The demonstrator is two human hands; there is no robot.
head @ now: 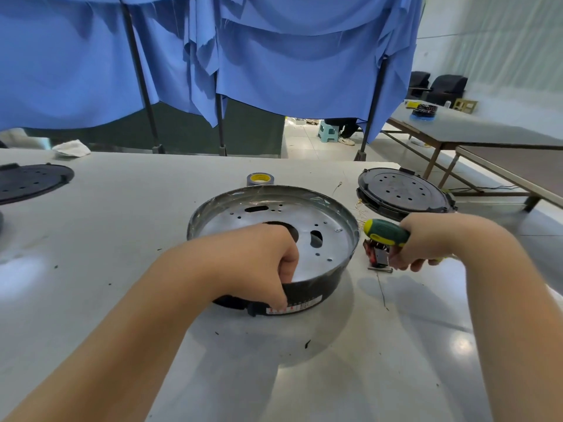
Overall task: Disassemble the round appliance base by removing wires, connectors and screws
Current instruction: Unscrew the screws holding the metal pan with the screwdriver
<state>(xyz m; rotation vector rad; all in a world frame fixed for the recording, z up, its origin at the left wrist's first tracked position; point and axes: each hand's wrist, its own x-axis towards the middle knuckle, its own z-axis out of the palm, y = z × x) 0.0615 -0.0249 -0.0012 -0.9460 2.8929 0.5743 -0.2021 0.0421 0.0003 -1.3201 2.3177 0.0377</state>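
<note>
2 hands: left (pixel 259 263) grips base (pixel 323 239) rim; right (pixel 426 242) holds screwdriver (pixel 387 233) beside it.

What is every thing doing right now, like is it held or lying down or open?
Round base: open side up, on the table, near rim gripped.
Left hand: grips the base's rim.
Right hand: holds the screwdriver.
Screwdriver: held, handle pointing left.
Small removed part: lying loose beside the base.
Tape roll: lying flat.
Black round cover: lying apart, to the right.
</note>
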